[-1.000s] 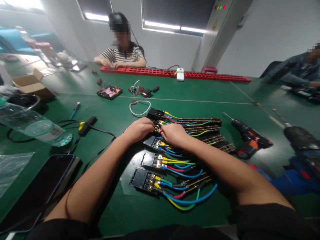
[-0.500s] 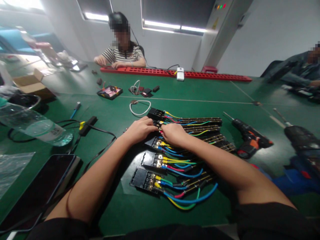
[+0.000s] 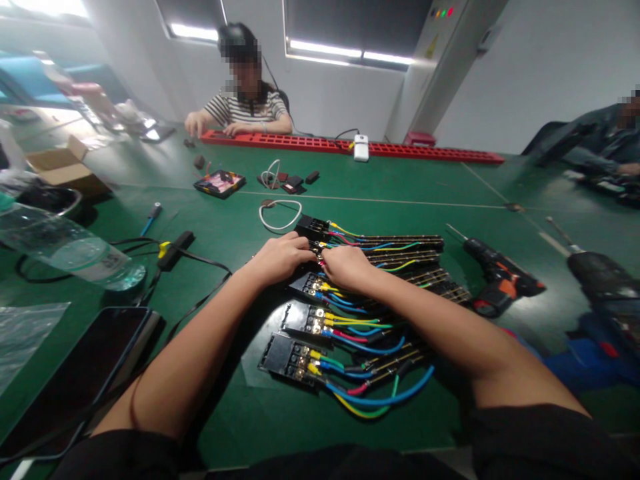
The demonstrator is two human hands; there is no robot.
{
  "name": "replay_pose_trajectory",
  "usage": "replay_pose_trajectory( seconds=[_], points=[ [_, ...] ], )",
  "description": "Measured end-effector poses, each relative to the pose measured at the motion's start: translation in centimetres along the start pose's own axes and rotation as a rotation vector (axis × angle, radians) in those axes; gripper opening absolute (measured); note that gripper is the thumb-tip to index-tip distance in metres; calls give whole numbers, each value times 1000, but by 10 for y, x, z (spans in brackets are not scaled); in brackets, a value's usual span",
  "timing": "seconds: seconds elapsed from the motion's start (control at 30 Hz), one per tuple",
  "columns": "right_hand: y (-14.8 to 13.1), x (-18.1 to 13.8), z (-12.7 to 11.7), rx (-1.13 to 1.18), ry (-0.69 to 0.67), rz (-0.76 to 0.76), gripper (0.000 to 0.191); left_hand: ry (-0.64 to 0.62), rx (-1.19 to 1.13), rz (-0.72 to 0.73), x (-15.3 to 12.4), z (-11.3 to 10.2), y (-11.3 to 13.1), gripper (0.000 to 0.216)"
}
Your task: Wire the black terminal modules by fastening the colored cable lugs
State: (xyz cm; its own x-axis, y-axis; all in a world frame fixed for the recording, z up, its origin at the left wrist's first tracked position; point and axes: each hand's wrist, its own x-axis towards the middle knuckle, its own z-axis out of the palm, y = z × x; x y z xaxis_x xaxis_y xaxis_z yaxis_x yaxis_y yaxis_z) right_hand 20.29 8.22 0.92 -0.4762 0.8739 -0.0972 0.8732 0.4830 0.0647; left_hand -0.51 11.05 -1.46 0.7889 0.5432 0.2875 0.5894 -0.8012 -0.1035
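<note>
Several black terminal blocks (image 3: 283,355) lie in a fanned row on the table, with yellow, green, blue and red wires (image 3: 367,339) at their screw terminals. The wires lead to long black strips with brass-coloured edges (image 3: 405,239). My left hand (image 3: 284,259) is closed around a block, second from the far end, which it largely covers. Right beside it, my right hand (image 3: 349,268) is closed in a pinch at that block's wire end. A bit of red shows at its fingertips, apparently a wire's lug; the rest is hidden.
A cordless drill (image 3: 500,273) lies to the right, with a larger blurred power tool (image 3: 600,280) beyond. On the left are a phone (image 3: 85,373), a plastic bottle (image 3: 95,260) and black cables (image 3: 207,261). Across the green table a person (image 3: 250,110) handles a red slotted rail (image 3: 425,153).
My hands stay at the same block with hardly any movement. Across the table, the other person's hand at the rail's left end has shifted slightly left.
</note>
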Motion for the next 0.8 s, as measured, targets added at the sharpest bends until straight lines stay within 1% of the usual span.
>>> replay_pose_trajectory(
  seconds=[0.17,0.43,0.8],
  points=[
    [-1,0,-2,1,-12,4,33,-11,-13,-2,0,0,0,34],
    [1,1,0,17,21,-8,31,10,-29,1,-1,4,-3,33],
    [3,3,1,34,-7,-13,34,-14,-45,14,0,0,-2,35]
  ],
)
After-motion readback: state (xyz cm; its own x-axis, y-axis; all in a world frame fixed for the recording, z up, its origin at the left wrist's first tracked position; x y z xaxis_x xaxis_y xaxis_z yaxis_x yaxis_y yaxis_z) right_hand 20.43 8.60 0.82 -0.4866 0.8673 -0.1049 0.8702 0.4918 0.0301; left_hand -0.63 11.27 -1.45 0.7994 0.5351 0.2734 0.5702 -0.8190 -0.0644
